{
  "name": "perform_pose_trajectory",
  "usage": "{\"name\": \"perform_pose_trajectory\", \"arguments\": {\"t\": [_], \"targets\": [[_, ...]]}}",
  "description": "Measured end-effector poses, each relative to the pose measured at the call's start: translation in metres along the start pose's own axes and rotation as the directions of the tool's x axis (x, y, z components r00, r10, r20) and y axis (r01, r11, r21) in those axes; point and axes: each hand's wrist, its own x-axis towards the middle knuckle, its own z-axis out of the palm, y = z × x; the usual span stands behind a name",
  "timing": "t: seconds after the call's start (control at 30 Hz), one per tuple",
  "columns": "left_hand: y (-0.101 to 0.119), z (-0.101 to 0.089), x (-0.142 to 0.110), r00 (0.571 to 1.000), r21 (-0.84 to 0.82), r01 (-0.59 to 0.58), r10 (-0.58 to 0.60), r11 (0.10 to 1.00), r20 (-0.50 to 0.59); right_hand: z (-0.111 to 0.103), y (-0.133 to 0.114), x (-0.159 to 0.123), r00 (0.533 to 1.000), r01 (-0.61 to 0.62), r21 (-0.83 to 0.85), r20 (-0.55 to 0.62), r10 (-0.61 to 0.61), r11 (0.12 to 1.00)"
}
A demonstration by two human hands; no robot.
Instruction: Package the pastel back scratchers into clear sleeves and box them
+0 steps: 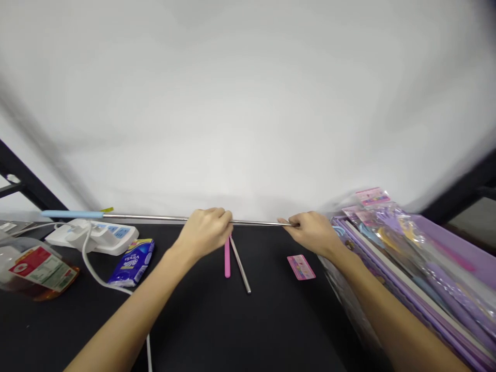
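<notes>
Holding a long metal stick (155, 218) level along the far edge of the counter (279, 320) looks like the step now. The left hand (209, 230) grips its middle; the right hand (312, 231) pinches it farther right. Moving it likely needs both hands steady.

covered, cropped and too tiny

cannot see the stretch of blue-handled metal rod (147, 217) inside the left hand (206, 230), nor the part inside the right hand (314, 231). cannot trace the upper ends of the pink stick (227, 262) and loose silver rod (241, 267) behind the left hand. cannot follow the white cable (149, 352) behind the left forearm (145, 301). lose some of the bottle (42, 271) at the left edge, the purple bin (451, 235) at the right. cannot read the tiny print on the pink card (301, 267).
</notes>
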Motion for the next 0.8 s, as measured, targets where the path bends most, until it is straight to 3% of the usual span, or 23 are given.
{"name": "perform_pose_trajectory", "arguments": {"t": [0.13,0.2,0.4,0.47,0.57,0.67,0.73,0.8], "targets": [[-0.034,0.001,-0.011,0.994,0.012,0.101,-0.101,0.995,-0.035,-0.008,0.022,0.0,0.998,0.006,-0.059,0.056,-0.003,0.998],[-0.039,0.002,-0.014,0.991,0.014,0.124,-0.123,0.992,-0.052,-0.01,0.025,0.001,0.998,-0.017,-0.044,0.063,0.02,0.999],[0.009,0.006,0.0,0.998,-0.026,-0.038,0.036,0.999,-0.054,0.004,-0.008,0.002,0.996,0.081,0.094,-0.049,-0.077,0.992],[0.011,0.004,0.003,0.997,-0.033,-0.068,0.066,0.997,-0.049,0.007,-0.004,0.003,0.995,0.079,0.123,-0.064,-0.072,0.989],[-0.012,-0.001,-0.001,0.995,0.048,0.097,-0.097,0.994,-0.015,0.006,0.021,0.005,0.998,-0.003,0.161,-0.058,0.013,0.987],[-0.031,-0.002,-0.008,0.956,0.131,0.278,-0.287,0.952,0.055,0.001,0.034,0.004,0.997,-0.031,0.124,-0.061,0.039,0.992],[-0.024,-0.001,-0.008,0.953,0.079,0.28,-0.287,0.957,0.097,-0.001,0.023,0.003,0.997,-0.025,0.075,-0.073,0.03,0.997],[-0.007,-0.001,-0.005,0.97,-0.012,0.214,-0.211,0.977,0.117,-0.003,0.005,0.001,0.995,0.001,0.057,-0.097,0.005,0.998]]}}
